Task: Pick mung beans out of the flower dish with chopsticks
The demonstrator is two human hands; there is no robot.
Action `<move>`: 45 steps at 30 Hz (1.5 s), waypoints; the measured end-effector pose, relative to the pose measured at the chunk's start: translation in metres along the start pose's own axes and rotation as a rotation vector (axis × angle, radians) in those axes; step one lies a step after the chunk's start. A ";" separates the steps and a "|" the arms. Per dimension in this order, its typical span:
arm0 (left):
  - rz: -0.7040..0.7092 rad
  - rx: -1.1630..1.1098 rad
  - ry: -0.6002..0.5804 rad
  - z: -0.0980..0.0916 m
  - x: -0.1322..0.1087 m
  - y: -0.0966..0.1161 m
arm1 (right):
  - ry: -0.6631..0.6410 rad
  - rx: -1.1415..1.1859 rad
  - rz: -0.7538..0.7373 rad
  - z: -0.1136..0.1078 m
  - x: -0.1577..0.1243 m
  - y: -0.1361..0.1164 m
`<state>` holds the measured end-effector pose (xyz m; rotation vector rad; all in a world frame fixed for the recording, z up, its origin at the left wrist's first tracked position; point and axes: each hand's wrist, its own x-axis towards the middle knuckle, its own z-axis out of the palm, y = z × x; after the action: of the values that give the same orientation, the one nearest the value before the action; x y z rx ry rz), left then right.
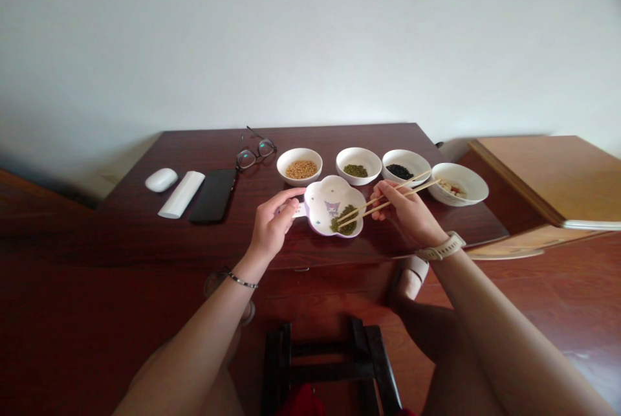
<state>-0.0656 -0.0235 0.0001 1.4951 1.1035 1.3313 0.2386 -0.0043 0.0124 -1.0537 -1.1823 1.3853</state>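
My left hand (pixel 272 220) is closed on the short handle of a flower-shaped bowl (pixel 317 202), white inside with a purple edge and a cartoon figure. Green beans (pixel 350 225) lie heaped at the bowl's right front side. Between the fingers of my right hand (pixel 400 209) is a pair of wooden chopsticks (pixel 371 210), whose tips touch the green beans. Behind the flower-shaped bowl stand a white bowl of yellow soybeans (pixel 301 169), one of green beans (pixel 356 171) and one of black beans (pixel 400 171). Farther right, a white bowl (pixel 473 191) holds pale and reddish pieces.
On the table's left side (pixel 140 222) lie folded-out glasses (pixel 256 154), a black phone (pixel 213 196), a long white case (pixel 181 195) and a small rounded white case (pixel 161 180). A wooden cabinet (pixel 548 170) stands at the right. Below is a black stool (pixel 330 372).
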 end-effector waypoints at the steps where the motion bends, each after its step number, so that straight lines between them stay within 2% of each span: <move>1: -0.001 0.000 -0.001 0.000 0.000 0.000 | 0.009 0.000 0.003 0.000 0.000 0.000; 12: -0.002 0.018 -0.001 -0.001 0.000 -0.002 | 0.028 0.066 0.015 -0.002 0.000 -0.001; 21: -0.004 0.008 -0.003 -0.002 0.000 -0.002 | -0.071 0.045 0.075 0.004 -0.003 -0.002; 32: -0.007 0.006 -0.002 -0.001 0.000 -0.001 | 0.013 -0.006 0.014 0.002 -0.002 -0.004; 40: -0.004 0.016 0.007 -0.001 0.000 -0.002 | 0.114 0.009 -0.037 -0.004 -0.007 -0.024; 45: 0.009 0.023 0.009 0.000 -0.001 -0.001 | 0.027 -0.103 -0.040 -0.001 -0.013 -0.033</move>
<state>-0.0662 -0.0244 -0.0010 1.5141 1.1228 1.3370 0.2464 -0.0162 0.0450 -1.1118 -1.2597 1.2870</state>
